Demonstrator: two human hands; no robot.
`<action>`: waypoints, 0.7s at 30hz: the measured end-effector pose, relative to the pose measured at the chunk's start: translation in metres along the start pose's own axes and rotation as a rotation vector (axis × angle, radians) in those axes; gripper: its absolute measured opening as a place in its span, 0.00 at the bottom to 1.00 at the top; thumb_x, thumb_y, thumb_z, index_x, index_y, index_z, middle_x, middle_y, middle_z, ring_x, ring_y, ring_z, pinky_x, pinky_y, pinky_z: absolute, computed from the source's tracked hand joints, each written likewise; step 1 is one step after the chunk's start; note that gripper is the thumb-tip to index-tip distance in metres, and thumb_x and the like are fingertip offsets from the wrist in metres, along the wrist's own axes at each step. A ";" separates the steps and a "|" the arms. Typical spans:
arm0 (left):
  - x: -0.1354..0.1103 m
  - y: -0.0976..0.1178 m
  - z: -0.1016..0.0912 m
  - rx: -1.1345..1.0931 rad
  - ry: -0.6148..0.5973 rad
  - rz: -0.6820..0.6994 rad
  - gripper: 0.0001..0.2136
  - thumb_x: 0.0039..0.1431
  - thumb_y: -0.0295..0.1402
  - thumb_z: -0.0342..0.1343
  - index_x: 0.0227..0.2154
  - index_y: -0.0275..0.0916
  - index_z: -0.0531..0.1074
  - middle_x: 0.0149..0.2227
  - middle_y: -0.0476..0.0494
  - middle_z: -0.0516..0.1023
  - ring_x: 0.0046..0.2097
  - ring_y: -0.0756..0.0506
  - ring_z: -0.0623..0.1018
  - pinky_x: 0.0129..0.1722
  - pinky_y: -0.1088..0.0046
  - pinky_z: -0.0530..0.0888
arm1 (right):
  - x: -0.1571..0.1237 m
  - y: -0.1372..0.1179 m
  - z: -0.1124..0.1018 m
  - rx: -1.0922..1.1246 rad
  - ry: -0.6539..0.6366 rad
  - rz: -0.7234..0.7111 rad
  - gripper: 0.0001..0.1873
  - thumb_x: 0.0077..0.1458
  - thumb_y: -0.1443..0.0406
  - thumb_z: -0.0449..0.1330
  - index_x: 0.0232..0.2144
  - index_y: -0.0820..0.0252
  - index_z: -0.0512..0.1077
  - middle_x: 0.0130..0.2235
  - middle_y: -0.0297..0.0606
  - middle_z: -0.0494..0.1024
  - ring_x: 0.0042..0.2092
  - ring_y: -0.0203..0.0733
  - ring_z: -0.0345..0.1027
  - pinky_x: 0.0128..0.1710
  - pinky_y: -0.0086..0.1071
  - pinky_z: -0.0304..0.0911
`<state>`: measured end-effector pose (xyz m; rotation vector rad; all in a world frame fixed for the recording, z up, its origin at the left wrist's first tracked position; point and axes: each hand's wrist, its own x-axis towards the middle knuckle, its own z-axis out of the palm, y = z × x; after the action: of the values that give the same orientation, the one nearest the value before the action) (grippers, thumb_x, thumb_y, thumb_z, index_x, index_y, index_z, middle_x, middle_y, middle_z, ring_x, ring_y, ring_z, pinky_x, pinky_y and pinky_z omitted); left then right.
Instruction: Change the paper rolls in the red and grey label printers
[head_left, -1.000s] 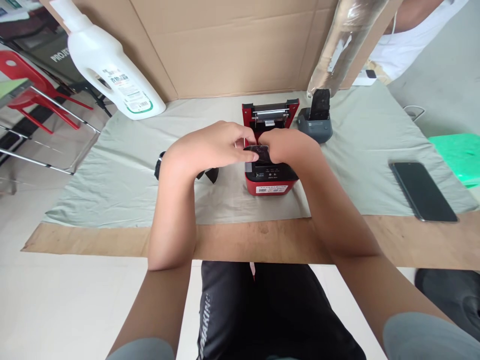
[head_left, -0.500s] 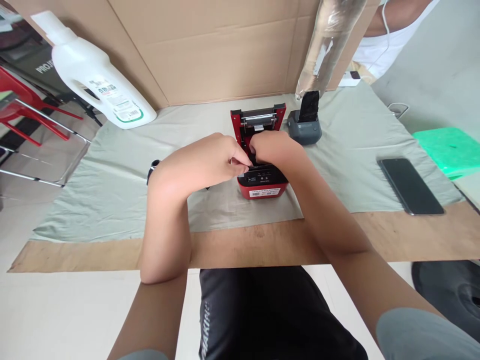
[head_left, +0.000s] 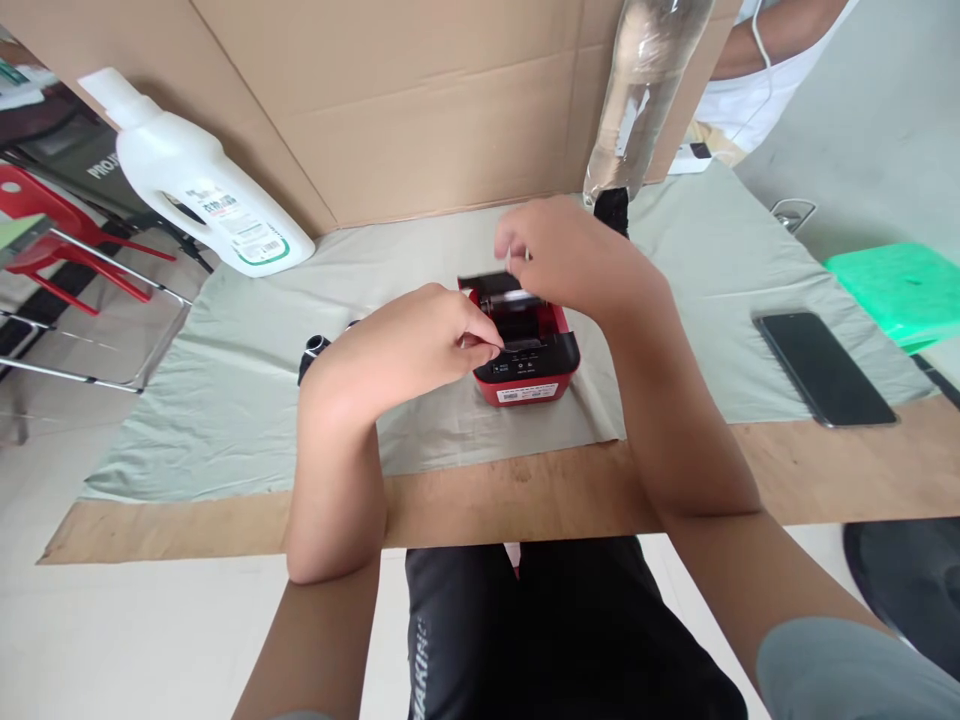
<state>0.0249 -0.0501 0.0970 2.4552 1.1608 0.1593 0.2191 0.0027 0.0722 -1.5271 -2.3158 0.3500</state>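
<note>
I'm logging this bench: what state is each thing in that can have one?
Red-and-black device: open, rollers showing inside.
Its lid: raised partway, not shut.
Left hand: thumb and finger pinched on a thin dark strip at the device's front.
Right hand: fingers curled, above the lid; grip unclear.
Phone: lying flat, screen dark.
White bottle: cap on.

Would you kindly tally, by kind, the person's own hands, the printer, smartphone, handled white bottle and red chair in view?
Left hand and right hand: 2
Red-and-black printer: 1
Smartphone: 1
Handled white bottle: 1
Red chair: 1
Total: 6
</note>
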 end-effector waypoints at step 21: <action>0.033 -0.055 0.009 -0.141 -0.170 -0.376 0.16 0.53 0.45 0.64 0.38 0.42 0.71 0.41 0.45 0.83 0.39 0.42 0.82 0.35 0.71 0.71 | 0.008 0.025 0.011 -0.119 -0.372 0.247 0.24 0.52 0.63 0.66 0.51 0.55 0.68 0.56 0.45 0.70 0.43 0.50 0.72 0.41 0.44 0.69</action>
<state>0.0097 0.0029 0.0637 2.0426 1.4529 -0.0745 0.2321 0.0191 0.0535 -1.9572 -2.4581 0.6156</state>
